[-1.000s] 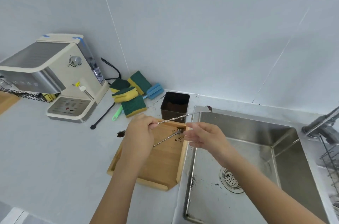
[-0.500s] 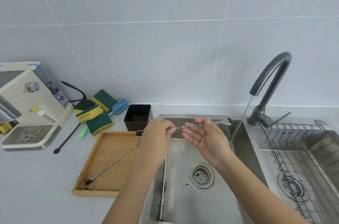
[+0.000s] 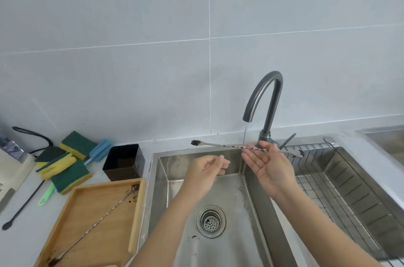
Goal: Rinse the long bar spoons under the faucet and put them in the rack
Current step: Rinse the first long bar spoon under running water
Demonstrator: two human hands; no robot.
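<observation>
One bar spoon (image 3: 244, 147) has passed to our right hand (image 3: 270, 164), pinched mid-stem under the faucet (image 3: 263, 100) stream (a thin trickle), its dirty end not yet wetted. Our left hand (image 3: 206, 169) has let go, loosely curled. Second spoon (image 3: 96, 224) waits on the tray (image 3: 135, 218); rack (image 3: 328, 179) holds none.

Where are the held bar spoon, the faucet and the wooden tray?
held bar spoon (image 3: 220, 145), head view, bare stem left of the water stream.
faucet (image 3: 271, 100), head view, riser of the curved neck.
wooden tray (image 3: 136, 212), head view, right rim.

Green-and-yellow sponges (image 3: 65, 166), a blue brush (image 3: 99, 149), a black cup (image 3: 123, 161), a tan wooden tray (image 3: 135, 212), a dark grey faucet (image 3: 265, 100).
</observation>
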